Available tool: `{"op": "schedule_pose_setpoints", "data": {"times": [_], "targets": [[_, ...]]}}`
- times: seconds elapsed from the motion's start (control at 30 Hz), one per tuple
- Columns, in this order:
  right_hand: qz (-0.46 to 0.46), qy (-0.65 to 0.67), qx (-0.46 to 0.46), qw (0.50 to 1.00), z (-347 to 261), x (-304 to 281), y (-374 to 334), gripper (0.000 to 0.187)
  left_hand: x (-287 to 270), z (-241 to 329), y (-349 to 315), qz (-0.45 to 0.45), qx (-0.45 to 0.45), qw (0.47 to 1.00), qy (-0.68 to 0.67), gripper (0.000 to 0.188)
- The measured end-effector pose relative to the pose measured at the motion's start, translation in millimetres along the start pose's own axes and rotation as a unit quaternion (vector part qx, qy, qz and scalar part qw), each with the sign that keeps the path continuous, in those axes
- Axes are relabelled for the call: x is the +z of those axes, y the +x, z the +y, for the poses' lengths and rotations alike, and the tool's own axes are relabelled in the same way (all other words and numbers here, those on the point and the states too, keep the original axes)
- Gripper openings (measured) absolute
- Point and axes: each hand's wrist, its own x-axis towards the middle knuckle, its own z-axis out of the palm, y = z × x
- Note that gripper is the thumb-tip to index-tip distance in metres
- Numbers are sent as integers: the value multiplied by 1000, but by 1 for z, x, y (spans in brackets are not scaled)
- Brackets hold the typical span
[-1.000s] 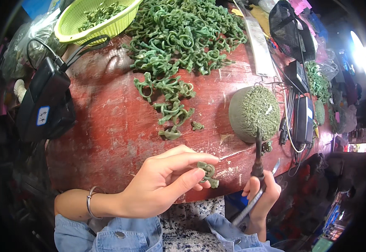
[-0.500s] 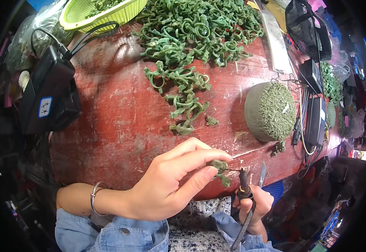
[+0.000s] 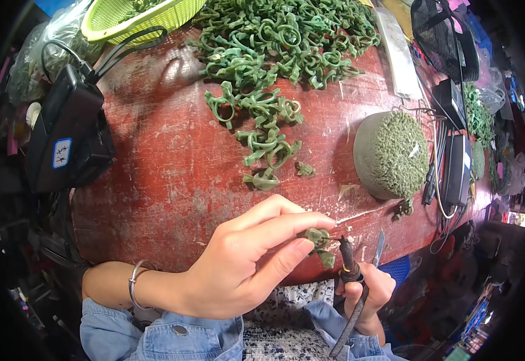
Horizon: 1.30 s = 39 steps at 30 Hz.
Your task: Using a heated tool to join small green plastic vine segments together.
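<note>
My left hand (image 3: 253, 259) pinches a small green wax-like ring piece (image 3: 318, 237) between thumb and index finger, just over the table's front edge. In my right hand (image 3: 372, 295) is a dark pen-shaped hot tool (image 3: 349, 268) with a cord-like grey length below it. Its thin tip points left and meets or nearly meets the ring piece; contact is too fine to tell. A slim metal blade (image 3: 379, 245) also sticks up from the right hand. Ahead of my left hand lie several loose green rings (image 3: 263, 179), trailing from a large heap (image 3: 286, 42) of similar rings.
A round green block (image 3: 389, 156) with a rough top stands at right, a small green piece (image 3: 404, 209) beside it. Black adapters (image 3: 457, 171) and cables line the right edge. A black device (image 3: 70, 132) stands left, below a yellow-green basket (image 3: 115, 24). The red table (image 3: 166, 180) is scuffed.
The pen-shaped tool's tip has shifted slightly left toward the ring piece. My left hand keeps its pinch almost unmoved. The whole view has shifted a little.
</note>
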Motion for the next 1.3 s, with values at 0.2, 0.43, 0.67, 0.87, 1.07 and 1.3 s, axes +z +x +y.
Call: {"op": "schedule_pose_setpoints", "data": {"times": [0.2,0.43,0.67,0.87,1.07,1.3], "targets": [[-1,-2,2,1000,-1,0,1,49,0,1,0,3,2,1000,-3,26],[-3,3,8,1000,-2,-1,1,49,0,1,0,1,-2,1000,0,26],[-2,7,12,1000,0,0,0,49,1,1,0,15,2,1000,-8,27],[11,37,3,999,8,0,-7,48,0,2,1,17,6,1000,-11,27],[49,45,28,997,6,2,-9,47,0,2,0,8,-12,999,-33,27],[42,31,-24,998,6,3,-9,44,2,2,-1,9,-45,987,-152,29]]}}
